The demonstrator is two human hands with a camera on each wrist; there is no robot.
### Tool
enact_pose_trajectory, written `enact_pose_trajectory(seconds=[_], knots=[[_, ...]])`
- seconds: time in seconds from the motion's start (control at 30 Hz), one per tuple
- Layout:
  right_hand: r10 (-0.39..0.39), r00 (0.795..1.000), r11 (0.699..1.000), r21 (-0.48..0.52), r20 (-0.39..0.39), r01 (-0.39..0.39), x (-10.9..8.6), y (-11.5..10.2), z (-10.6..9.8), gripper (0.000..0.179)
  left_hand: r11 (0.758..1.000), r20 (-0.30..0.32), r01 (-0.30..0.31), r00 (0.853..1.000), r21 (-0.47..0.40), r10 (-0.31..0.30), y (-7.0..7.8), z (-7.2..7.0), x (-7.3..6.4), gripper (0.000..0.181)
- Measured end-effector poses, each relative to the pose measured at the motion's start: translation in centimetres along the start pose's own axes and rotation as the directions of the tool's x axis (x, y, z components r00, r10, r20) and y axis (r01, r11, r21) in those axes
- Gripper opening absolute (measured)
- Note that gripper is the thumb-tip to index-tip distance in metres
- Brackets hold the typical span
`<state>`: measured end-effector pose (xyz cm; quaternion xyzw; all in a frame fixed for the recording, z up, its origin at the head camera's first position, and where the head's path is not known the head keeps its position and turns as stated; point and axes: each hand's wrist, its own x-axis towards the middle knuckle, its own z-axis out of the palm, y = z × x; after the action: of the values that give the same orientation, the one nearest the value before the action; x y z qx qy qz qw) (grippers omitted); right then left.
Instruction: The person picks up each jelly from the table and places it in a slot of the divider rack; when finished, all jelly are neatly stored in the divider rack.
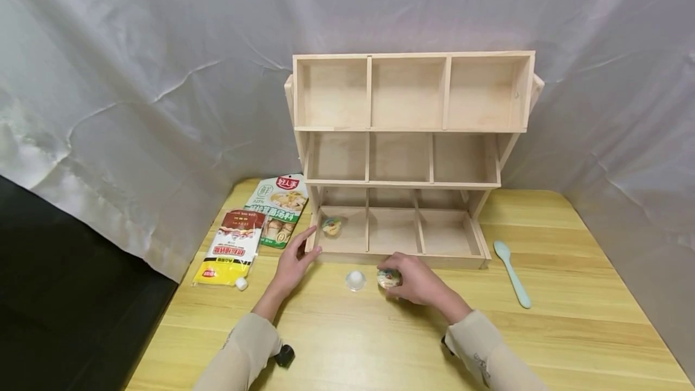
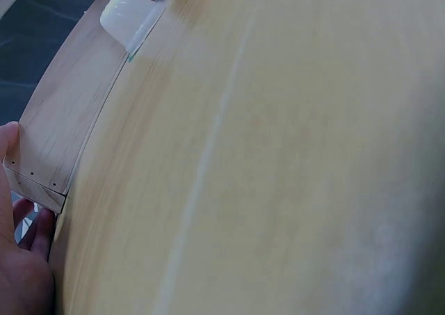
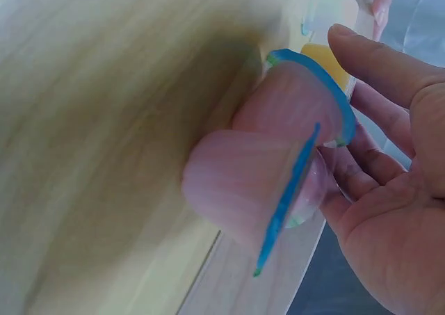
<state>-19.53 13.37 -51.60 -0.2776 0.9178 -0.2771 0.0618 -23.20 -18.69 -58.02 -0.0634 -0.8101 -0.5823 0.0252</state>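
Note:
My right hand holds a small cluster of jelly cups just in front of the rack. In the right wrist view, pink jelly cups with blue rims sit between thumb and fingers, lids towards the palm, and something yellow shows behind them. My left hand grips the front left corner of the tiered wooden rack, thumb on its front. A white jelly cup stands lid-down on the table between my hands. Another jelly cup lies in the bottom left compartment.
Left of the rack lie a white and green food packet and a red and yellow packet, with a small white cap at its corner. A pale blue spoon lies to the right. Grey curtains surround the table.

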Motion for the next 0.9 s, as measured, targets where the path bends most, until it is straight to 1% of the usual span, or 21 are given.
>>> enact_pose_trajectory(seconds=[0.13, 0.27, 0.37, 0.5, 0.63, 0.77, 0.9], knots=[[0.008, 1.0, 1.0, 0.023, -0.008, -0.008, 0.1, -0.2, -0.4, 0.051, 1.0, 0.006, -0.001, 1.0, 0.0, 0.001, -0.1, 0.0, 0.0, 0.055], [0.002, 1.0, 1.0, 0.026, -0.027, -0.001, 0.4, -0.5, -1.0, 0.05, 1.0, 0.007, -0.001, 1.0, 0.004, 0.001, -0.3, 0.0, 0.0, 0.055], [0.025, 0.999, 1.0, 0.019, -0.034, -0.025, 0.6, -1.0, -1.7, 0.049, 1.0, 0.008, -0.002, 1.0, 0.008, 0.002, -0.3, 0.0, 0.0, 0.055], [0.062, 0.997, 0.997, 0.037, -0.05, -0.06, 1.2, -1.4, -2.4, 0.05, 1.0, 0.009, -0.007, 1.0, 0.006, 0.007, -0.2, 0.0, 0.0, 0.056], [0.075, 0.993, 0.994, 0.087, -0.088, -0.067, 2.0, -1.7, -3.0, 0.053, 1.0, 0.003, -0.013, 1.0, -0.004, 0.013, -0.2, -0.1, -0.1, 0.056], [0.084, 0.99, 0.991, 0.113, -0.114, -0.071, 3.1, -2.0, -3.6, 0.055, 1.0, 0.0, -0.011, 1.0, -0.006, 0.011, -0.2, 0.0, -0.1, 0.056], [0.086, 0.988, 0.992, 0.103, -0.13, -0.073, 4.3, -2.3, -3.8, 0.054, 1.0, 0.003, 0.0, 1.0, 0.003, 0.0, -0.2, 0.0, 0.0, 0.055]])
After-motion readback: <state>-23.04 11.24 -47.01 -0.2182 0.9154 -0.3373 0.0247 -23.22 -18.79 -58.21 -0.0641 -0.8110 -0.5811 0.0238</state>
